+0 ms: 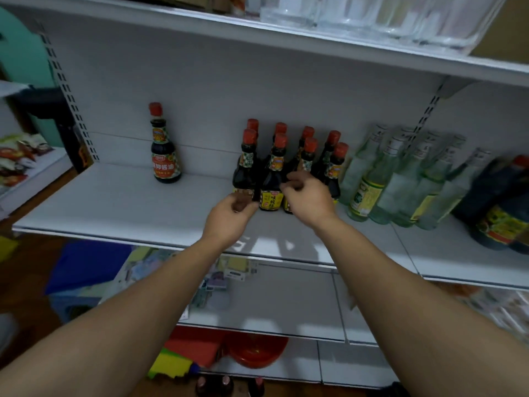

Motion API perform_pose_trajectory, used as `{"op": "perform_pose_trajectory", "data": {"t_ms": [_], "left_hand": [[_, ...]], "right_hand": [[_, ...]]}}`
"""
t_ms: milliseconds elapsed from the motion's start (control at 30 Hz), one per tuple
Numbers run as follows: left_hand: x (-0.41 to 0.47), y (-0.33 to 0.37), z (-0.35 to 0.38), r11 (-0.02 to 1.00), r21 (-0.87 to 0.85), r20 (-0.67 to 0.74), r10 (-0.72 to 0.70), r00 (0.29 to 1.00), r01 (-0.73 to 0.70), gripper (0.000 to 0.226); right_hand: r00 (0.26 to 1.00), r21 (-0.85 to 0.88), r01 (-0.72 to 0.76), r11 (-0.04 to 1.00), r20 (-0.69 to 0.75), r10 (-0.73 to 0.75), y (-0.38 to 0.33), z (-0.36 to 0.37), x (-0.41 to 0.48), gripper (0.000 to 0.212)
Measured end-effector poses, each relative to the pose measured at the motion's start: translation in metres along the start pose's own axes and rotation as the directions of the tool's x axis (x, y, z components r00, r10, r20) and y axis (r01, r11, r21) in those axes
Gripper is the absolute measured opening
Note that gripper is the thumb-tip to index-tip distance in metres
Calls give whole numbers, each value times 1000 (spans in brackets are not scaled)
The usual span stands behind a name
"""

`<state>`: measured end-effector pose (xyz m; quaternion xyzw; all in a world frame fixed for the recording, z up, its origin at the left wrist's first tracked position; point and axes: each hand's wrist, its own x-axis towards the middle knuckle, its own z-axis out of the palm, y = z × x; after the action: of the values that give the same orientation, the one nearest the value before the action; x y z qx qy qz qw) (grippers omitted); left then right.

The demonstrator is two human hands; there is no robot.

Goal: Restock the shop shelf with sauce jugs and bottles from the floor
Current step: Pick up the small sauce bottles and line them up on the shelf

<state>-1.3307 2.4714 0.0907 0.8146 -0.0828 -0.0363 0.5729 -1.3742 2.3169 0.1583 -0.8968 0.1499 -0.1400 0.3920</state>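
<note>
Several dark soy sauce bottles (272,179) with red caps stand clustered in two rows mid-shelf on the white shelf (120,207). My left hand (229,219) has its fingers curled at the base of the left front bottle (246,170). My right hand (310,199) curls round the lower body of a front bottle (307,159) on the right of the cluster, hiding most of it. A single soy sauce bottle (165,156) stands alone further left. On the floor below, red caps of more bottles (226,383) show.
Clear green-tinted bottles (400,179) stand right of the cluster, with a large dark sauce jug (501,213) beyond them. Clear plastic jugs (372,15) sit on the upper shelf. A red basin (257,352) and coloured packs lie under the lower shelf.
</note>
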Motion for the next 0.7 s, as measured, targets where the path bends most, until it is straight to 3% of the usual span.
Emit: {"op": "perform_pose_trajectory", "data": {"t_ms": [233,400,500,700], "left_hand": [[-71,-21,20,995,63,33,-73,997,71,21],[-107,-63,36,975,104,100,-208,973,198,22],[-125,-97,42,941,159,165,-323,932,299,18],[-150,-189,57,852,181,198,-521,830,491,35]], "right_hand": [[996,56,37,998,78,-42,23,2,-42,32],[987,89,9,996,162,-24,54,16,-70,32],[977,81,-17,997,212,-1,77,32,-83,31],[951,61,-169,984,271,147,127,81,-106,26]]}}
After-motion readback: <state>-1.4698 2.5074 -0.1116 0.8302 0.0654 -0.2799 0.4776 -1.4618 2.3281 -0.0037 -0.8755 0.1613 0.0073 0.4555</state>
